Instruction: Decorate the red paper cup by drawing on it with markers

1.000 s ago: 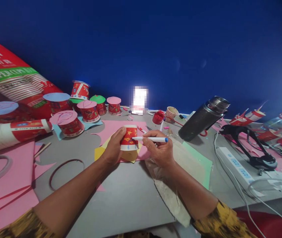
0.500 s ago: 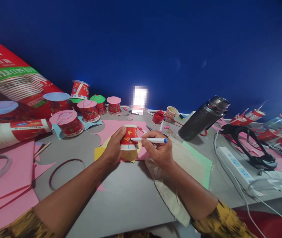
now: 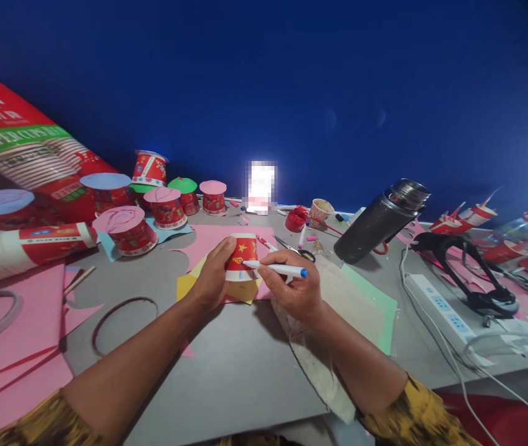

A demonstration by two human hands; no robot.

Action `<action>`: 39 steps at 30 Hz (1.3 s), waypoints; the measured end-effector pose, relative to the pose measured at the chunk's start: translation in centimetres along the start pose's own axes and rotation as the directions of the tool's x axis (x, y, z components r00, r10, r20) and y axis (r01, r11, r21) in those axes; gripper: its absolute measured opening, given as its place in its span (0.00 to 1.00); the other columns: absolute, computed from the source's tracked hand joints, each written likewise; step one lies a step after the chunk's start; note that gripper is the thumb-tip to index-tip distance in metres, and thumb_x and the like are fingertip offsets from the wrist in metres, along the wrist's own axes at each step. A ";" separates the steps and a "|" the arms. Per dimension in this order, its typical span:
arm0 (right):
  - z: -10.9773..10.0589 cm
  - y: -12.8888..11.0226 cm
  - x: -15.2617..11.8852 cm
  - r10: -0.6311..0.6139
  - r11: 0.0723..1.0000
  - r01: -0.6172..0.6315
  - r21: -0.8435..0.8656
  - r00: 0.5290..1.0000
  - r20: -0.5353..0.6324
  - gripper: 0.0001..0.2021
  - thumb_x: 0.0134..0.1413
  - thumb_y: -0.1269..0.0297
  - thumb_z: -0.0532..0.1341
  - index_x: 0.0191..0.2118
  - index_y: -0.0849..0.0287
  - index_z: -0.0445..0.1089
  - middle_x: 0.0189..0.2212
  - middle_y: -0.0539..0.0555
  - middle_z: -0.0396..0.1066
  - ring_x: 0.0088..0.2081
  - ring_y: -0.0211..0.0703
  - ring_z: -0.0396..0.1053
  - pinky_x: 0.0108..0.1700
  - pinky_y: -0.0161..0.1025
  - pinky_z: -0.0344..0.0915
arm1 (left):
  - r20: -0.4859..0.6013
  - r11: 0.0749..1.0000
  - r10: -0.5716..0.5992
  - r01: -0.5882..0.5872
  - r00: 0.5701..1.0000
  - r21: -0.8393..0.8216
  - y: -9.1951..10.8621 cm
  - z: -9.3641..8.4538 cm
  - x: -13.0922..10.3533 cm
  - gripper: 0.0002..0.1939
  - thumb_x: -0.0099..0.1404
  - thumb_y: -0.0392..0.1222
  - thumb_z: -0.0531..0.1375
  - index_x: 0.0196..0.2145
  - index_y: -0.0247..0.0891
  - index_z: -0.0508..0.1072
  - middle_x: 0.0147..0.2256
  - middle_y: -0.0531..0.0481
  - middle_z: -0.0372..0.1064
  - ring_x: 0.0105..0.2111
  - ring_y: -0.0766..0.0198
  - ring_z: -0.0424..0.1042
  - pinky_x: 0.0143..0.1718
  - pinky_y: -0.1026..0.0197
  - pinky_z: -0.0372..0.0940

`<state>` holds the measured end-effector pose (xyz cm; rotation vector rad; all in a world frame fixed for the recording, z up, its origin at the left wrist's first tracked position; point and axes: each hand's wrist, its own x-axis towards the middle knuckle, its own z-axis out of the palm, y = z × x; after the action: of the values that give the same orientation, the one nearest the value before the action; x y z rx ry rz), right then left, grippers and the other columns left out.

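Observation:
My left hand is closed around the left side of a red and white paper cup, which is upside down or upright, I cannot tell. A yellow star shows on its red side, and small blue marks lie on the white band below. My right hand grips a white marker with a blue end, its tip against or very near the cup's lower side. Beneath the cup lie yellow paper and pink paper. Scissors lie just beyond my right hand.
Several paper cups with coloured paper discs, one a pink disc, stand at the left near a stack of cups. A dark flask leans at the right, beside a power strip with cables. Pink sheets lie front left.
My right hand has shifted slightly left and down, tilting the marker so its blue end sits lower. More of the scissors' handle shows now. The left hand and cup stay put.

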<state>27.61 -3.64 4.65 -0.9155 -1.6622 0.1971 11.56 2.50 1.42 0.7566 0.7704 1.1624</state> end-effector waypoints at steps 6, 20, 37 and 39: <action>0.0 -0.1 0.1 -0.027 0.998 0.026 -0.055 0.999 -0.024 0.05 0.67 0.65 0.65 0.38 0.55 0.78 0.31 0.52 0.82 0.29 0.40 0.78 0.33 0.37 0.73 | 0.030 0.999 0.025 -0.026 0.999 0.029 0.0 0.0 0.0 0.25 0.61 0.64 0.72 0.37 0.39 0.74 0.31 0.51 0.74 0.30 0.58 0.75 0.34 0.57 0.71; -0.1 -0.2 0.1 -0.086 0.993 0.086 -0.079 0.996 0.002 0.04 0.67 0.67 0.65 0.38 0.56 0.78 0.32 0.53 0.83 0.31 0.42 0.80 0.34 0.38 0.73 | 0.019 0.984 0.135 -0.136 0.991 0.114 0.5 0.6 -0.4 0.29 0.55 0.68 0.74 0.33 0.41 0.70 0.30 0.55 0.70 0.31 0.62 0.69 0.34 0.59 0.67; -0.2 -0.4 0.2 -0.054 0.993 0.054 -0.109 0.999 0.005 0.05 0.67 0.67 0.65 0.37 0.55 0.78 0.31 0.54 0.83 0.32 0.43 0.80 0.35 0.39 0.74 | 0.025 0.985 0.136 -0.138 0.990 0.101 0.5 0.7 -0.5 0.26 0.57 0.64 0.74 0.33 0.40 0.72 0.30 0.54 0.71 0.29 0.61 0.71 0.33 0.58 0.67; -0.2 -0.4 0.3 -0.021 0.994 0.019 -0.111 1.000 -0.022 0.05 0.66 0.66 0.65 0.36 0.55 0.78 0.31 0.53 0.83 0.31 0.43 0.79 0.34 0.39 0.73 | 0.026 0.990 0.128 -0.130 0.991 0.061 0.4 0.7 -0.4 0.26 0.56 0.64 0.75 0.34 0.40 0.72 0.30 0.54 0.72 0.30 0.60 0.71 0.34 0.58 0.68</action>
<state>27.62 -3.79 5.14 -0.9800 -1.6732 0.0809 11.89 2.16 2.19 0.8811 0.7513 1.2484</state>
